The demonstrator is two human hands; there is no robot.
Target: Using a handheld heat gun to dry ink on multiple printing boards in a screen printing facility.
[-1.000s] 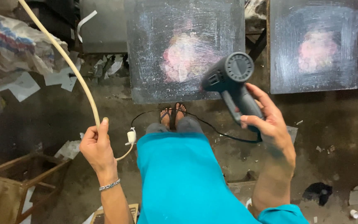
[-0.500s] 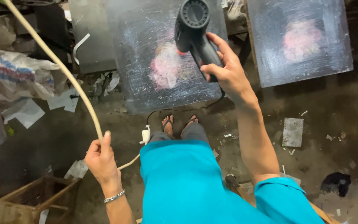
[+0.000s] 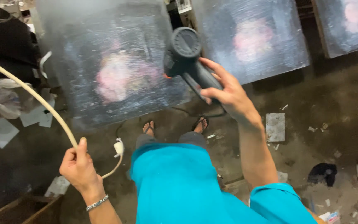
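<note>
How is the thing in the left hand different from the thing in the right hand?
The left hand holds a thin, pale, bendy cable ending in a white plug; the right hand holds a thick, dark, rigid heat gun. The cable trails off left; the gun points at a panel.

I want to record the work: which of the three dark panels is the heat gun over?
The left panel: the heat gun in the right hand overlaps its right edge; the other two lie farther right.

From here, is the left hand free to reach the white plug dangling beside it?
Probably not: the left hand is closed around the cream cord, and the white plug hangs off that cord's end.
</note>
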